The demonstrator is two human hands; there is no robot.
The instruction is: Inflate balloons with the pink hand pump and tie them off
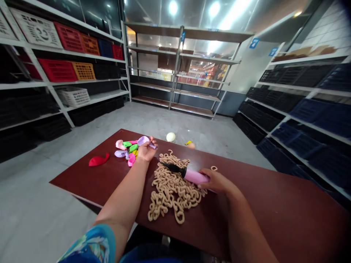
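Pinching a lilac balloon (144, 140) in left hand (146, 151), right hand (215, 181) clasping pink pump (192, 175), brown table (109, 179)

Pump (196, 176) pink (black-tipped); balloon (144, 140) lilac; loops (172, 195) tan; table (109, 180) red-brown

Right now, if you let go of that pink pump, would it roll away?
Probably not far. The pump is a round tube, so it could roll on the smooth table, but it lies on the heap of curly tan pieces, which should catch it. It looks like stiff, light plastic.
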